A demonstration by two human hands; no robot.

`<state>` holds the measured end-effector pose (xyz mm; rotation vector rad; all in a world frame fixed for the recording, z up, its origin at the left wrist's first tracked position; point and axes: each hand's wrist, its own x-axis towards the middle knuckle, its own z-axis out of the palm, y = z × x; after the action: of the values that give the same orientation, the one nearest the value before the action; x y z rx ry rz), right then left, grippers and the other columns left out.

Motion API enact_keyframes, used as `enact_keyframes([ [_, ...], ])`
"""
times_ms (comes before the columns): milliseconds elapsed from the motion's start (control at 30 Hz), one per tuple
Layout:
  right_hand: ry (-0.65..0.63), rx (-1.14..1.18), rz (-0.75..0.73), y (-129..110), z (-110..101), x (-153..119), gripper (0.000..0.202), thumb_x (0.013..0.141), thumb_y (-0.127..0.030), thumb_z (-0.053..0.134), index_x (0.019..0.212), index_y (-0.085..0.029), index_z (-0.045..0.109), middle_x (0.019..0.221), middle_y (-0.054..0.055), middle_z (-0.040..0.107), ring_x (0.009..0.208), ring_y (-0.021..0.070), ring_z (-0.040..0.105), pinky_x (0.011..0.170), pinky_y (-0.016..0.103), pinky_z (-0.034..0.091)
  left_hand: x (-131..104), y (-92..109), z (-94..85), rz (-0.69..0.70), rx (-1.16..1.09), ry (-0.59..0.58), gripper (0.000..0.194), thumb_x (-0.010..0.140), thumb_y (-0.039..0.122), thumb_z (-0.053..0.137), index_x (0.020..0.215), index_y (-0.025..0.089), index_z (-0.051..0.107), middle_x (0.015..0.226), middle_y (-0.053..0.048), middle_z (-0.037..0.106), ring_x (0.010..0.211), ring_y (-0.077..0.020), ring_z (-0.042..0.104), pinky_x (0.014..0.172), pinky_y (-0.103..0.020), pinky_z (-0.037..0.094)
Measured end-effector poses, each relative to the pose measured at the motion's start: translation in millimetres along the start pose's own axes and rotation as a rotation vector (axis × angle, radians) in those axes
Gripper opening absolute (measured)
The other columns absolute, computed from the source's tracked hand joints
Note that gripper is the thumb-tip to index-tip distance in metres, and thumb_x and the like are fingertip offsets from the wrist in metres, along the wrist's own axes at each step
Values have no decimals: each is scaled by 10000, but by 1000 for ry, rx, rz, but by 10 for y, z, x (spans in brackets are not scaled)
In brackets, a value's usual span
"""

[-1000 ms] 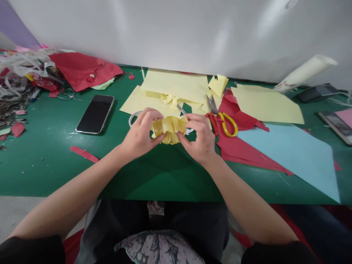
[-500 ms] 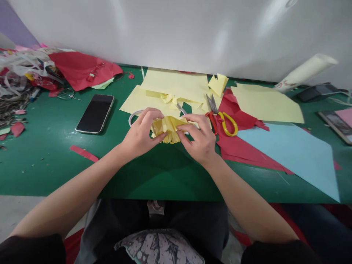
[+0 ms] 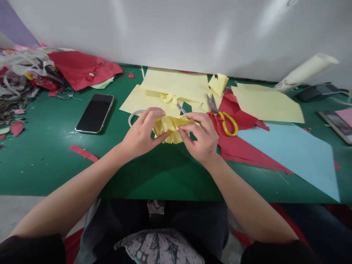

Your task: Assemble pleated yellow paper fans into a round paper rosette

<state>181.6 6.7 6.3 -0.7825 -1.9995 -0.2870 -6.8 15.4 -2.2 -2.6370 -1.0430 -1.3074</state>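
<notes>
A yellow pleated paper piece (image 3: pixel 171 129) is held up above the green table, its folds fanning out along the lower edge. My left hand (image 3: pixel 143 132) pinches its left side between thumb and fingers. On the right side, my right hand (image 3: pixel 201 137) grips the same paper with thumb and fingertips. Part of the paper is hidden behind the fingers. Just behind my left hand lies a pale ring, perhaps a tape roll (image 3: pixel 133 116). Scissors with yellow handles (image 3: pixel 227 124) rest beside my right hand, blades pointing away.
Yellow sheets (image 3: pixel 176 81) lie behind my hands, with another yellow sheet (image 3: pixel 269 104) farther right. Red paper (image 3: pixel 244 154) and a light blue sheet (image 3: pixel 299 150) are at the right. A phone (image 3: pixel 95 113) sits at the left, near a heap of scraps (image 3: pixel 24 73).
My right hand has shifted slightly to the right along the yellow paper, and the pleats look a little more spread. My left hand has barely moved.
</notes>
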Motion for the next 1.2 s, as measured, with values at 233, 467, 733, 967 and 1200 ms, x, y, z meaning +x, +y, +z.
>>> enact_keyframes([
  [233,20,-2,-2,-11,0,8,135,746,-95,573,794,-209,519,875,51,585,844,170,576,705,329,517,1,28,-23,-35,61,-1,336,753,194,581,1060,139,456,967,-81,617,925,-175,593,758,-279,503],
  [467,31,-17,-22,-19,-39,19,132,771,-122,546,837,-227,500,835,30,592,801,156,575,684,316,502,9,94,-71,-52,64,34,313,753,170,556,1058,153,487,997,-68,643,932,-166,611,780,-269,505],
  [733,52,-66,-54,-8,-47,14,141,774,-135,558,850,-228,484,815,27,606,770,147,576,655,296,510,-10,130,-74,-85,16,83,377,759,206,607,1100,186,449,1011,-52,654,906,-141,630,765,-236,519],
  [967,102,-91,-21,7,-44,11,177,757,-100,561,840,-229,474,776,17,600,743,154,590,628,308,514,9,76,-65,-27,-61,119,371,715,293,663,977,206,415,1082,-95,600,1043,-180,574,827,-317,519],
  [1200,101,-54,5,19,-26,-4,175,757,-92,555,839,-228,480,772,17,595,741,148,581,636,299,506,29,71,-76,7,77,93,156,760,198,579,897,186,504,1081,-105,586,1026,-184,570,838,-344,514],
])
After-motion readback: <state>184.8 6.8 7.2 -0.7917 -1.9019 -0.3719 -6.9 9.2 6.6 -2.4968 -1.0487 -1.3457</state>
